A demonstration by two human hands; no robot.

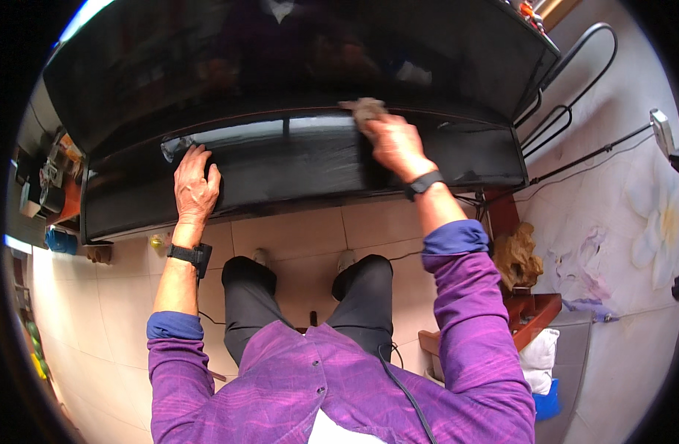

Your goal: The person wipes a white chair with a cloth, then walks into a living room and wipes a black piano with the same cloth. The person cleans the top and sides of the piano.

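A glossy black cabinet that looks like an upright piano (317, 161) spans the space before me, its lower front ledge running left to right. My right hand (398, 145) grips a crumpled greyish-brown cloth (368, 110) against the seam between the ledge and the upright panel (295, 61). On the left part of the ledge my left hand (196, 180) rests palm down, its fingers spread a little. Just beyond its fingertips is a small, shiny, clear or silvery thing (175, 147), too unclear to name. The glossy surfaces show reflections.
Black metal bars (573, 100) and a thin pole (589, 152) stand by the right wall. Below them are a brown plastic bag (518, 258) and a white cushion (539, 361). A blue container (60, 242) is at the left. Tiled floor (295, 230) lies beneath.
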